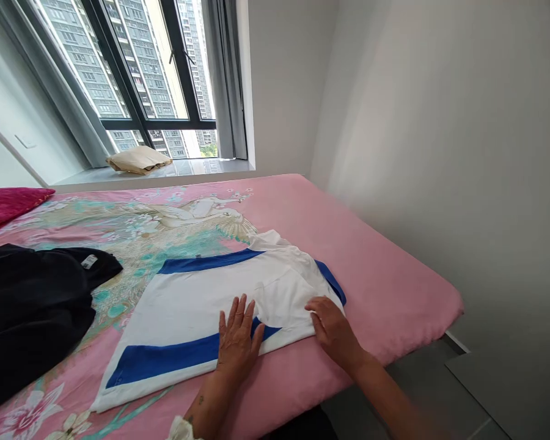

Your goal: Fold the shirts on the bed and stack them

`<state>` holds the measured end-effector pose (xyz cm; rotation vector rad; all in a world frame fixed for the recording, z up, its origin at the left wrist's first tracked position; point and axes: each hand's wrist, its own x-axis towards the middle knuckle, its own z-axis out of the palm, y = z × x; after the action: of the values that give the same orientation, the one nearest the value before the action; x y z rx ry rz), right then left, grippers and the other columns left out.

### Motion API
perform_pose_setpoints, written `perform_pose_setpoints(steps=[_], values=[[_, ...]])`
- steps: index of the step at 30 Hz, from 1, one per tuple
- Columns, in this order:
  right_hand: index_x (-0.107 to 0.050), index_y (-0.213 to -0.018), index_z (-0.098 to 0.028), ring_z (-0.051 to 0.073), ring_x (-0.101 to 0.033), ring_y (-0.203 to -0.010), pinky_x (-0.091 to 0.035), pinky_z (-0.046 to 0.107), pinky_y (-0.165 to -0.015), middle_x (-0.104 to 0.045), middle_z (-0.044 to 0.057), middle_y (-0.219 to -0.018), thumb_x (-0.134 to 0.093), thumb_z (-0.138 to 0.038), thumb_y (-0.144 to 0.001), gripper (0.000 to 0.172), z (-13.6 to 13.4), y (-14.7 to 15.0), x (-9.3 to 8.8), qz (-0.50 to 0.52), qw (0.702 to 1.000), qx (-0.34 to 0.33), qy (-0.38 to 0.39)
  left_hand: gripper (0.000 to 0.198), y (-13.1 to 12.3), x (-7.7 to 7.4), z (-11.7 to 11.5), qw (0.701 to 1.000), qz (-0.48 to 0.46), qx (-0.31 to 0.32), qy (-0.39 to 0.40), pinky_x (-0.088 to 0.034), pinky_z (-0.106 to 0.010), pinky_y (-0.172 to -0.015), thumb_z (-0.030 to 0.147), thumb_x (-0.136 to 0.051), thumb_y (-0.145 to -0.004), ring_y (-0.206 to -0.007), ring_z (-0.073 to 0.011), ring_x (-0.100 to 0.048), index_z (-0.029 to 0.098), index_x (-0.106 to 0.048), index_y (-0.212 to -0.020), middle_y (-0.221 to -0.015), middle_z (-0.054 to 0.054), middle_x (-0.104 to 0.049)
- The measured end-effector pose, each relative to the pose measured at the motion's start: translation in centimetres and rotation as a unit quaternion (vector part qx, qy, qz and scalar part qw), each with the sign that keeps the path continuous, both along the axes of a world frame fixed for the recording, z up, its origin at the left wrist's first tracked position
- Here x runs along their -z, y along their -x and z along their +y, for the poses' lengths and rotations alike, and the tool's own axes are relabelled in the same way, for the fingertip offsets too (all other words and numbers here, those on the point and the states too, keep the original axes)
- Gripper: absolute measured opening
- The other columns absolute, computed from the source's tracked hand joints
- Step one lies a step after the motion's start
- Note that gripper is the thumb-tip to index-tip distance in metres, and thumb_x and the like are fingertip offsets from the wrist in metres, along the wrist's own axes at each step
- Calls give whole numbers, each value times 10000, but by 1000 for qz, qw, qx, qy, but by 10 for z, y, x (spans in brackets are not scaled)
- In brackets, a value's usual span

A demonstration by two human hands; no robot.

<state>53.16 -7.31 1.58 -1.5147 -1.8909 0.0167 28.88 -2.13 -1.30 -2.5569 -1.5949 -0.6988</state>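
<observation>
A white T-shirt with blue panels lies spread on the bed, its near hem close to the bed's front edge. My left hand rests flat on the shirt over the lower blue stripe, fingers stretched out. Toward the shirt's right end is my right hand, fingers slightly bent and thumb apart, at the near edge of the white fabric. No cloth shows between its fingers. One blue sleeve edge sticks out beyond the right hand.
Black clothing lies on the left of the pink patterned bed sheet. A dark pink pillow is at the far left. On the windowsill sits a folded beige cloth item. A grey wall stands along the right side.
</observation>
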Motion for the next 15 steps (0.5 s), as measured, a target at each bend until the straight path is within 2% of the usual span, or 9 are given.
perform_pose_setpoints(steps=[3,5,6,8,10,11,12,13,15], values=[[-546,-1179,-196,182,-377,-1284,-222,421,-1115,-540,61,-1274,-321,-204,-913,348,22,21,1,-73,990,-106,55,499,36,0,-9,997,56,41,29,-38,-502,-1126,353,-316,-913,-1385,-227,-209,262,-321,-1404,-1492,-40,-282],[-492,-1277,-192,205,-285,-1346,-184,444,-1124,-442,68,-1388,-347,-299,-920,399,35,25,11,-123,978,-111,123,525,65,4,-15,991,96,40,82,-1,-514,-1120,420,-315,-903,-1386,-230,-205,296,-290,-1412,-1497,-17,-268],[-450,-1323,-192,220,-252,-1361,-172,462,-1122,-382,75,-1431,-355,-362,-919,448,40,25,17,-144,972,-100,156,556,81,6,-17,988,110,7,111,1,-530,-1113,466,-323,-888,-1388,-241,-197,297,-278,-1416,-1501,-19,-257],[-358,-1390,-194,242,-204,-1377,-147,496,-1117,-271,84,-1485,-345,-462,-910,549,45,22,29,-168,963,-67,200,633,113,11,-20,974,122,-111,157,-12,-565,-1096,533,-337,-854,-1392,-269,-174,260,-271,-1421,-1509,-47,-235],[-304,-1416,-188,248,-174,-1385,-123,511,-1116,-220,85,-1502,-320,-488,-912,587,46,21,36,-175,963,-39,200,661,141,11,-21,947,126,-241,170,-23,-582,-1086,525,-335,-847,-1397,-279,-144,196,-286,-1418,-1515,-85,-213],[-303,-1416,-183,246,-171,-1386,-118,510,-1117,-228,86,-1499,-316,-475,-916,580,45,22,38,-176,966,-34,186,638,153,9,-21,936,129,-283,165,-28,-578,-1086,489,-325,-857,-1400,-273,-134,172,-306,-1410,-1516,-96,-211],[-321,-1408,-177,242,-178,-1384,-120,502,-1119,-253,87,-1491,-315,-450,-920,560,43,24,40,-176,970,-35,166,599,162,6,-21,932,131,-299,155,-35,-567,-1091,438,-313,-869,-1401,-261,-131,162,-329,-1400,-1514,-97,-221],[-349,-1393,-175,235,-192,-1381,-130,487,-1121,-288,86,-1478,-316,-421,-923,532,41,27,40,-177,973,-45,143,557,169,3,-19,938,133,-285,143,-43,-546,-1098,377,-304,-876,-1403,-243,-131,168,-350,-1390,-1511,-87,-236],[-421,-1347,-181,221,-230,-1369,-158,453,-1123,-360,78,-1443,-322,-368,-925,472,39,33,42,-178,976,-77,97,511,178,-6,-16,963,131,-203,119,-43,-506,-1111,242,-311,-860,-1402,-207,-141,223,-399,-1363,-1499,-45,-285]])
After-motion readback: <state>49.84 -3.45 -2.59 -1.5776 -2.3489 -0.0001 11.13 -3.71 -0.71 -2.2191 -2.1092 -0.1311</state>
